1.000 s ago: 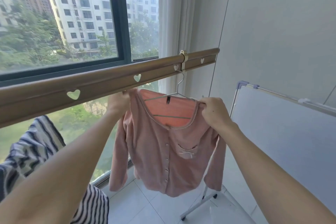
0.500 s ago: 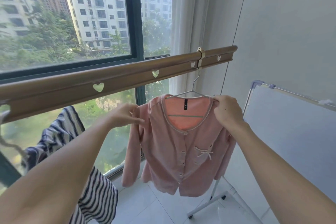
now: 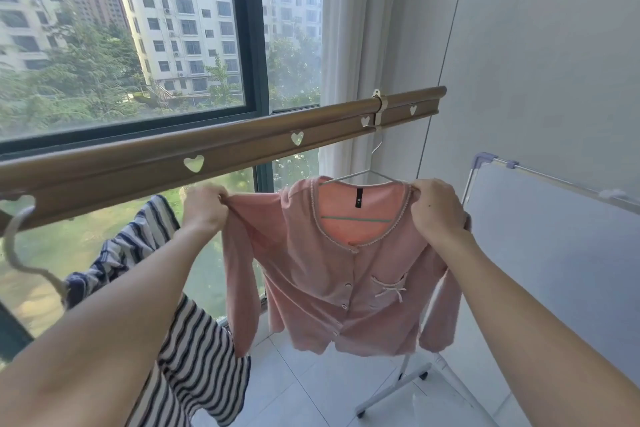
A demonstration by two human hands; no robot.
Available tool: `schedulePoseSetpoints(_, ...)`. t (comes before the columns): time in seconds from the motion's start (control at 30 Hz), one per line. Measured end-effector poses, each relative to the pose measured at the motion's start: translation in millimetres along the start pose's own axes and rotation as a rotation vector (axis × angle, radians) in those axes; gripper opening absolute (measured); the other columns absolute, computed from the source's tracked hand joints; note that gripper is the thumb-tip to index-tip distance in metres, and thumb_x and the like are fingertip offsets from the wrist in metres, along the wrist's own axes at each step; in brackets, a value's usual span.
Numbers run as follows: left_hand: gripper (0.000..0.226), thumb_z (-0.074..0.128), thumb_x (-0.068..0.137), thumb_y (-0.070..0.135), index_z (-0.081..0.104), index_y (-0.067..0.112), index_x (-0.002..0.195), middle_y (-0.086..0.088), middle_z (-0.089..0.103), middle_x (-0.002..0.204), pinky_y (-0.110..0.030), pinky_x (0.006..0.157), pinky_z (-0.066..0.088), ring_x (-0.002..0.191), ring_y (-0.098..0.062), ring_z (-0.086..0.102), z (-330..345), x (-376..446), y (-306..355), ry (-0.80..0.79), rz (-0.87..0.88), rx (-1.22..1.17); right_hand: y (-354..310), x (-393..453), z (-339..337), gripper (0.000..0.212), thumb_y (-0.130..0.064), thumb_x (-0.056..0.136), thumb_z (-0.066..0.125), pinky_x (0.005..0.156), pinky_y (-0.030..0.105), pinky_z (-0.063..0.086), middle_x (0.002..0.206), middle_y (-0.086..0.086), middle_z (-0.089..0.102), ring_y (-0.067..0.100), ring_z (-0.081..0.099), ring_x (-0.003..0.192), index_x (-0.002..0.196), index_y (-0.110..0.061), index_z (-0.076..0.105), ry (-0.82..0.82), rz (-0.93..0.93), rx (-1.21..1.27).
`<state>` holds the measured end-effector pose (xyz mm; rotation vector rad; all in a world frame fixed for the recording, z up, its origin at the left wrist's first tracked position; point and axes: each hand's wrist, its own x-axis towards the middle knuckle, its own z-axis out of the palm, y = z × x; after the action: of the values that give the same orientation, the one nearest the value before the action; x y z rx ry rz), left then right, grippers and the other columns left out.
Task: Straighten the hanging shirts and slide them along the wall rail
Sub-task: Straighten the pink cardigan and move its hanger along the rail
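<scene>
Now your left hand [image 3: 204, 208] pinches the pink shirt's [image 3: 332, 274] shoulder, your right hand [image 3: 437, 206] grips the other shoulder; it hangs on a wire hanger [image 3: 367, 174] near the wall rail's [image 3: 242, 152] right end, striped shirt [image 3: 180, 340] toward its left.

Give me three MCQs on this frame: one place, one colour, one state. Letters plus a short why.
1. Where is the striped shirt relative to the pink cardigan?
A. to its left
B. to its right
C. behind it

2. What colour is the rail?
A. white
B. brown
C. black

3. What is the left hand doing?
A. hanging free
B. resting on the rail
C. pinching the cardigan's shoulder

Answers:
1 A, stripes hang at lower left.
2 B, brown bar with heart cut-outs.
3 C, cloth is pulled taut from its fingers; the right hand holds the other shoulder.
</scene>
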<state>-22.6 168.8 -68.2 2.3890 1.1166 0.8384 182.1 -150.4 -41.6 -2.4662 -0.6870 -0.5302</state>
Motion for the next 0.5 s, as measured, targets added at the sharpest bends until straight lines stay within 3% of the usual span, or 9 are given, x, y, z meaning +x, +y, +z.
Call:
schedulePoseSetpoints(0.07, 0.029, 0.051, 0.077, -0.002, 0.071, 0.005, 0.097, -0.024, 0.068, 0.097, -0.039, 0.082, 0.049, 0.096, -0.041, 0.061, -8.6, 5.5, -11.0, 0.094, -0.12, 0.021, 9.3, -0.8, -2.4, 0.035, 0.006, 0.078, 0.043, 0.067, 0.033, 0.039, 0.095, 0.015, 0.063, 0.038, 0.059, 0.093, 0.095, -0.01, 0.07, -0.001, 0.013, 0.001)
schedulePoseSetpoints(0.1, 0.026, 0.052, 0.077, 0.001, 0.069, 0.005, 0.096, -0.025, 0.067, 0.099, -0.041, 0.082, 0.049, 0.097, -0.042, 0.06, -11.1, 6.6, -15.2, 0.07, -0.157, 0.077, 13.1, -1.5, -2.6, 0.035, 0.006, 0.08, 0.043, 0.067, 0.033, 0.04, 0.096, 0.016, 0.063, 0.038, 0.06, 0.094, 0.096, -0.01, 0.07, -0.002, 0.013, 0.0)
schedulePoseSetpoints(0.2, 0.022, 0.054, 0.075, -0.001, 0.069, 0.007, 0.088, -0.021, 0.068, 0.101, -0.038, 0.079, 0.055, 0.093, -0.037, 0.063, -8.4, 1.8, -14.0, -0.239, -0.16, 0.207, 14.9, -5.9, 2.2, 0.029, 0.006, 0.082, 0.044, 0.067, 0.033, 0.037, 0.094, 0.018, 0.062, 0.039, 0.06, 0.093, 0.091, -0.007, 0.068, -0.027, 0.02, 0.005)
schedulePoseSetpoints(0.27, 0.041, 0.053, 0.076, -0.001, 0.067, 0.011, 0.112, -0.016, 0.064, 0.118, -0.037, 0.087, 0.055, 0.106, -0.033, 0.061, -2.9, -3.1, -5.1, -0.346, -0.084, 0.163, 11.9, -7.2, 6.6, 0.026, 0.008, 0.078, 0.045, 0.067, 0.032, 0.037, 0.091, 0.017, 0.061, 0.039, 0.06, 0.091, 0.082, -0.009, 0.063, -0.03, 0.019, 0.024)
schedulePoseSetpoints(0.33, 0.056, 0.049, 0.074, -0.004, 0.06, 0.013, 0.126, -0.013, 0.062, 0.12, -0.037, 0.089, 0.053, 0.112, -0.031, 0.06, -0.9, -6.4, 11.2, -0.305, 0.048, 0.014, 9.5, -4.8, 7.1, 0.035, 0.009, 0.076, 0.044, 0.07, 0.034, 0.041, 0.095, 0.019, 0.062, 0.039, 0.06, 0.095, 0.093, -0.01, 0.069, -0.012, -0.013, 0.045)
schedulePoseSetpoints(0.43, 0.047, 0.056, 0.079, -0.002, 0.063, 0.014, 0.123, -0.003, 0.066, 0.11, -0.03, 0.091, 0.05, 0.104, -0.018, 0.062, -0.3, -11.9, 44.5, -0.261, 0.249, -0.159, 7.4, 2.3, 3.6, 0.036, 0.009, 0.078, 0.046, 0.073, 0.037, 0.044, 0.099, 0.019, 0.062, 0.039, 0.059, 0.097, 0.101, -0.006, 0.069, -0.003, -0.023, 0.027)
schedulePoseSetpoints(0.5, 0.037, 0.068, 0.086, 0.018, 0.065, 0.018, 0.123, 0.004, 0.067, 0.108, -0.026, 0.091, 0.048, 0.099, -0.01, 0.062, 2.3, -13.4, 63.8, -0.26, 0.361, -0.18, 6.7, 5.6, 3.4, 0.028, 0.007, 0.081, 0.048, 0.072, 0.038, 0.044, 0.095, 0.019, 0.061, 0.039, 0.059, 0.094, 0.096, -0.004, 0.068, 0.02, -0.033, 0.036)
